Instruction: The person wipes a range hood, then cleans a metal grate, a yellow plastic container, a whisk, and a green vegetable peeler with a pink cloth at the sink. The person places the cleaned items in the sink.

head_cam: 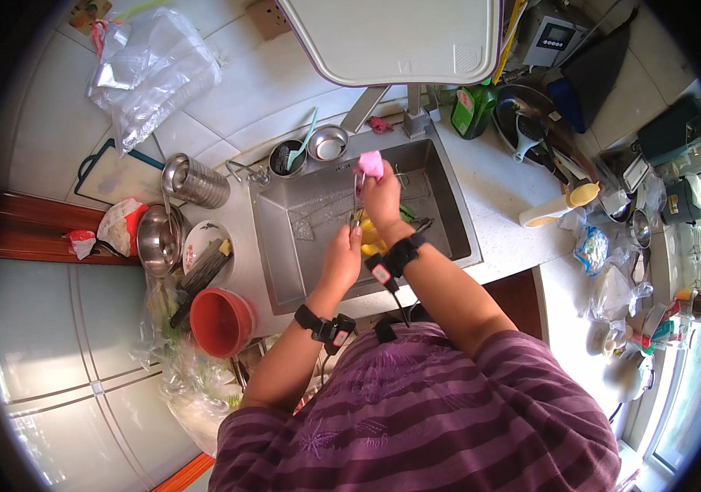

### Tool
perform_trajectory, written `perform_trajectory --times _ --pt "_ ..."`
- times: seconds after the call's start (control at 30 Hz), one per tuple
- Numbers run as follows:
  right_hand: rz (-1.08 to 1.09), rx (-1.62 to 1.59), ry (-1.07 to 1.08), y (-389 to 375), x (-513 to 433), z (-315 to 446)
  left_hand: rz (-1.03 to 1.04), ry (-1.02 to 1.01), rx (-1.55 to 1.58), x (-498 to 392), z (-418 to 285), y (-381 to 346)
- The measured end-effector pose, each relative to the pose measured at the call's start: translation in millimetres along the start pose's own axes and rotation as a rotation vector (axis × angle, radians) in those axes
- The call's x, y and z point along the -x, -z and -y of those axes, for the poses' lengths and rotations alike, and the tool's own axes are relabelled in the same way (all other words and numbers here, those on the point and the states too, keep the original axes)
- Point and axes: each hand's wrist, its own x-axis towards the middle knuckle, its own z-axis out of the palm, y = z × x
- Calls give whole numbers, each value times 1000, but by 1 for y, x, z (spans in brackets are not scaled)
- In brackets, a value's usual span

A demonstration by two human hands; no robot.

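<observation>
Over the stainless steel sink (283, 270), my left hand (341, 255) grips the handle of a slim metal utensil (353, 200). Its shaft points away from me towards the far side, and its exact kind is hard to tell. A pink cloth or sponge (371, 164) is pinched in my right hand (382, 200), at the utensil's far end. Beneath my right wrist, a yellow object (373, 238) and a green piece (407, 213) lie in the sink, partly hidden by the hand and forearm.
A faucet (256, 175) and two small metal bowls, one nearer the middle (328, 142), stand behind the sink. Left are stacked steel cups (197, 181), a plate (230, 230) and a red bowl (221, 323). Right are a green detergent bottle (473, 111) and a squeeze bottle (550, 209).
</observation>
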Motion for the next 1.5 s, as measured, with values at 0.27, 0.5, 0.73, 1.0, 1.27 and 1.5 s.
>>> perform_trajectory --times 0.27,0.5,0.73,1.0,1.27,1.5 --pt "464 -953 -399 53 -60 -6 502 596 1088 -3 -47 55" --pt "588 -751 -394 35 -49 4 760 655 1286 -5 -43 51" --pt "245 -632 -271 5 14 11 664 715 1321 -18 -39 42" --pt "443 -948 -451 32 -30 19 873 726 1678 5 -44 43" --pt "252 -581 -346 22 -40 9 549 684 1266 3 -45 40" --pt "-68 204 331 -13 1 -49 -76 28 -46 -10 -39 19"
